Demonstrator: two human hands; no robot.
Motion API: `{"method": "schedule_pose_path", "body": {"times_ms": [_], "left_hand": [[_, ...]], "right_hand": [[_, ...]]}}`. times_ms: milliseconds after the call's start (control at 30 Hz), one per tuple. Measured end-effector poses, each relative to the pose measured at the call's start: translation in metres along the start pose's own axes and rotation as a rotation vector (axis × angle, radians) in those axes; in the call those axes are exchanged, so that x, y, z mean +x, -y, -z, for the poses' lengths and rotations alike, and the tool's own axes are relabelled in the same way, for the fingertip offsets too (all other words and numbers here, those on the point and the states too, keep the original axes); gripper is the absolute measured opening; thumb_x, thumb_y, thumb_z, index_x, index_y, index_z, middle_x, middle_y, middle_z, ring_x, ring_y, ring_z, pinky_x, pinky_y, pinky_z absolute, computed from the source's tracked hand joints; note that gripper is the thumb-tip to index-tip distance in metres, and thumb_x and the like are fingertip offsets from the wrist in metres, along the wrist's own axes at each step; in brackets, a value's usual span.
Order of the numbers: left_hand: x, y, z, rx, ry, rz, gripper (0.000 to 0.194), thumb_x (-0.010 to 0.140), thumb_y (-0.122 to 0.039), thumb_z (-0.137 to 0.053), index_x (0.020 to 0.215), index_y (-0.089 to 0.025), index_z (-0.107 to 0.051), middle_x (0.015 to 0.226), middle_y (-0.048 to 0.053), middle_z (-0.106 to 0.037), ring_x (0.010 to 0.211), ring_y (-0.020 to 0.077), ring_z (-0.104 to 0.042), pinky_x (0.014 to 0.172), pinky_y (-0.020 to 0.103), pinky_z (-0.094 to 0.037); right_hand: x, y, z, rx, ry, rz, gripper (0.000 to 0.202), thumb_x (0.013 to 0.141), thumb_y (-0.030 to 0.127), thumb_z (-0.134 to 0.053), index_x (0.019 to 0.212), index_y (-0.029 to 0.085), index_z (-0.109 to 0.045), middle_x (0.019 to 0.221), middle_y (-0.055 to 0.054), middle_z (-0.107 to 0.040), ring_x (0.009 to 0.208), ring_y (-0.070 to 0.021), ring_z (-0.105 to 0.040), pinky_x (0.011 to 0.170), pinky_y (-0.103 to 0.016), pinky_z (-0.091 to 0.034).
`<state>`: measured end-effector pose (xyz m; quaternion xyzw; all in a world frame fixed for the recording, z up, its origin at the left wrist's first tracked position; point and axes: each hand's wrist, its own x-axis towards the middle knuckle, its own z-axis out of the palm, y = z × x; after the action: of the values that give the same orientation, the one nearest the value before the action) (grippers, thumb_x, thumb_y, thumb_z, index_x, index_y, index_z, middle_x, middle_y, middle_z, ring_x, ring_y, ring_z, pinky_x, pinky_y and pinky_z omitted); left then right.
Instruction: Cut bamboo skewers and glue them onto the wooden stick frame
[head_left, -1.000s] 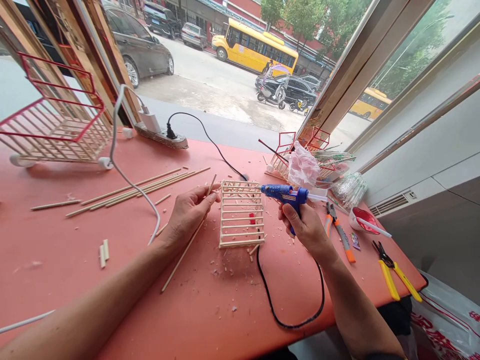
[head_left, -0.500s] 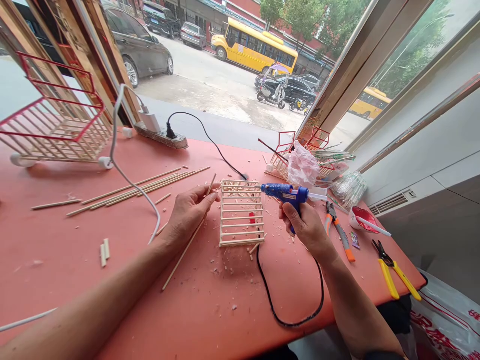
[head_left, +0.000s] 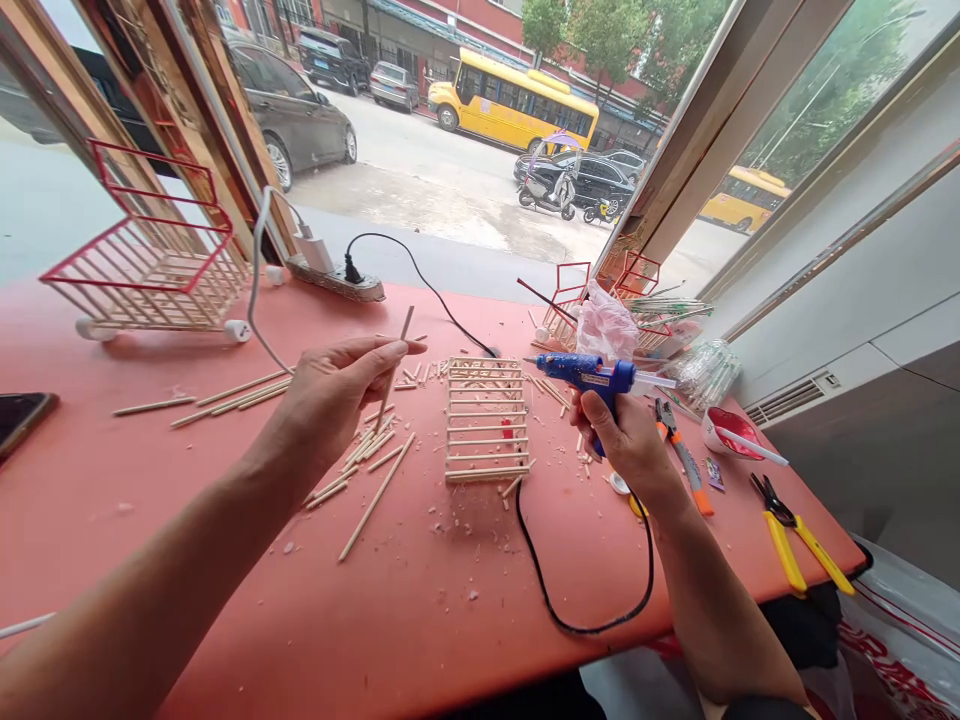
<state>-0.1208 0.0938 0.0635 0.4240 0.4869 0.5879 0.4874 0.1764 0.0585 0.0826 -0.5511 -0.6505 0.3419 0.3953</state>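
Observation:
My left hand (head_left: 341,385) pinches a thin wooden stick (head_left: 395,365) between thumb and fingers, tilted above the table. My right hand (head_left: 619,430) is wrapped round the grip of a blue glue gun (head_left: 581,372) with a clear glue stick in its back. The gun's nozzle points left, just beyond the far right corner of a small frame of wooden sticks (head_left: 487,416). That frame stands between my hands, its bars running crosswise like a ladder. A longer stick (head_left: 377,497) lies on the table at its left, near several cut pieces (head_left: 367,450).
A cart of sticks with red edges (head_left: 165,250) stands at far left, near a power strip (head_left: 337,278). The gun's black cord (head_left: 536,600) loops in front. Orange-handled pliers (head_left: 686,465), yellow-handled cutters (head_left: 787,540) and a red-lined bowl (head_left: 731,435) lie at right.
My left hand has lifted and moved left, away from the frame, with the stick, uncovering cut pieces on the table. The glue gun has shifted slightly right, off the frame's corner.

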Motion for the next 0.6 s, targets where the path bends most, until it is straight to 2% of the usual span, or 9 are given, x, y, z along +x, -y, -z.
{"method": "schedule_pose_path", "body": {"times_ms": [100,167,233,367,433,600], "left_hand": [[-0.007,-0.004,-0.004,-0.072,0.210,0.099,0.024,0.069,-0.039,-0.081,0.076,-0.016,-0.080,0.056,0.001,-0.050,0.050,0.0095,-0.036,0.044,0.025,-0.023],[-0.014,-0.003,-0.010,-0.047,0.302,0.153,0.027,0.067,-0.041,-0.084,0.072,-0.016,-0.077,0.060,0.006,-0.060,0.046,0.0089,-0.040,0.042,0.024,-0.023],[-0.019,0.001,-0.016,0.017,0.360,0.173,0.031,0.067,-0.045,-0.084,0.065,-0.016,-0.073,0.058,0.008,-0.064,0.042,0.0094,-0.042,0.039,0.024,-0.022],[-0.025,0.004,-0.024,0.191,0.416,0.151,0.041,0.071,-0.050,-0.081,0.051,-0.018,-0.066,0.039,0.005,-0.053,0.033,0.0105,-0.041,0.036,0.022,-0.018],[-0.024,0.000,-0.028,0.233,0.414,0.154,0.041,0.072,-0.049,-0.079,0.049,-0.018,-0.065,0.040,0.007,-0.056,0.032,0.0110,-0.043,0.034,0.022,-0.017],[-0.009,-0.013,-0.043,0.343,0.453,0.106,0.037,0.073,-0.040,-0.077,0.046,-0.018,-0.064,0.049,0.011,-0.066,0.035,0.0167,-0.056,0.031,0.022,-0.028]], "right_hand": [[0.001,-0.001,-0.001,-0.010,0.007,0.004,0.059,0.090,0.077,-0.054,0.082,0.019,-0.057,0.065,0.001,-0.056,0.045,-0.0084,-0.047,0.042,-0.023,-0.039],[0.002,-0.002,-0.003,-0.004,0.007,0.004,0.060,0.089,0.078,-0.054,0.081,0.019,-0.058,0.067,0.000,-0.057,0.046,-0.0085,-0.047,0.042,-0.023,-0.039],[0.004,-0.005,-0.004,-0.013,0.008,-0.001,0.060,0.089,0.079,-0.054,0.081,0.019,-0.058,0.068,-0.001,-0.059,0.048,-0.0092,-0.047,0.043,-0.024,-0.039],[0.006,-0.008,-0.006,-0.123,0.008,0.006,0.062,0.090,0.080,-0.051,0.077,0.019,-0.060,0.064,-0.001,-0.059,0.048,-0.0109,-0.051,0.044,-0.024,-0.041],[0.006,-0.009,-0.006,-0.154,0.003,0.012,0.063,0.090,0.079,-0.050,0.076,0.019,-0.061,0.063,-0.001,-0.058,0.047,-0.0110,-0.051,0.044,-0.024,-0.041],[0.007,-0.010,-0.005,-0.136,0.008,0.010,0.062,0.091,0.077,-0.050,0.076,0.018,-0.061,0.063,0.000,-0.057,0.046,-0.0102,-0.051,0.044,-0.023,-0.041]]}}
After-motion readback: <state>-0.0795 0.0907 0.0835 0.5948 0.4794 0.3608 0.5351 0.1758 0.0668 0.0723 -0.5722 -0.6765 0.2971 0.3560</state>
